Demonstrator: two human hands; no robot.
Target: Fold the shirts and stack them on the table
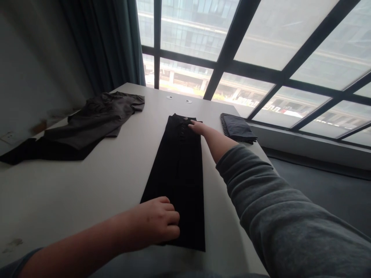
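Observation:
A pair of black trousers (pixel 176 170) lies lengthwise on the white table, folded narrow, with the waist at the far end and the wide hem toward me. Small buttons run down near the waistband. My left hand (pixel 160 222) is closed at the near left edge of the cloth, its fingers curled; the fingertips are hidden beneath it. At the far right corner, my right hand (pixel 197 126) rests on the waistband with its fingers stretched out to the left. A small pale label (pixel 186 119) shows beside those fingers.
Dark crumpled garments (pixel 95 117) lie in a heap on the table's left side. A folded dark stack of cloth (pixel 238 127) with a striped edge sits near the right edge. Two round fittings (pixel 189 102) are set in the white table (pixel 116 189). Beyond stand windows and a curtain (pixel 107 42).

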